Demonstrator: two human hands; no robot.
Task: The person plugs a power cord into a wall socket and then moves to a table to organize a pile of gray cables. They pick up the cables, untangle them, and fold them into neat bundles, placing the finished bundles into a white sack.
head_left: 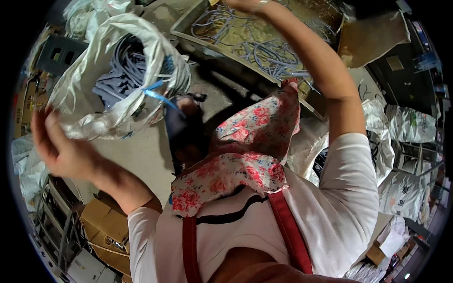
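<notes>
My left hand (56, 148) is raised at the left, beside the near rim of a white woven sack (89, 125). Slightly blurred, its fingers are stretched out and nothing shows in them. Inside the sack lie grey-blue cable-like strips (123, 78), some in loops, and a blue tie (163, 98) hangs at its rim. My right arm reaches far forward over a shallow tray (226, 47) of loose grey-blue strands (264, 54). At the upper edge, my right hand (247, 4) is partly cut off, so its fingers are hidden.
A dark plastic crate (59, 54) stands beyond the sack at the left. Cardboard boxes (106, 219) and a metal rack (61, 226) are at lower left. More white sacks (403, 193) line the right side. A brown board (375, 37) leans by the tray's right end.
</notes>
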